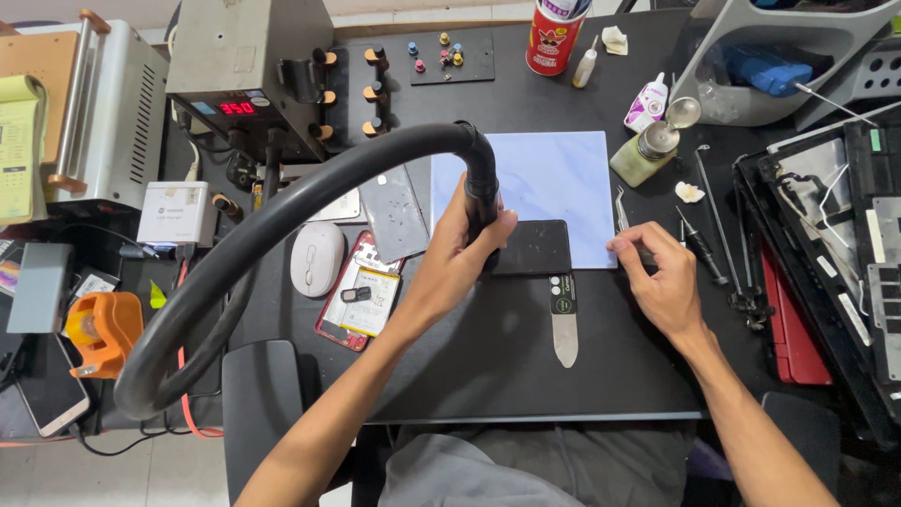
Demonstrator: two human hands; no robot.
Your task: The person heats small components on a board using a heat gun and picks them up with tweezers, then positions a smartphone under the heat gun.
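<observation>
The left hand (457, 246) grips the thick black hose nozzle (481, 202) over the dark flat phone (531, 247); the half-curled right hand (660, 279) steadies it best by pressing its edge flat.

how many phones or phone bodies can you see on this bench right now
4. A dark phone lies under the hose nozzle by the left hand; an opened red phone and a grey back panel lie near the mouse; another phone lies at far left. Others may be hidden.
</observation>
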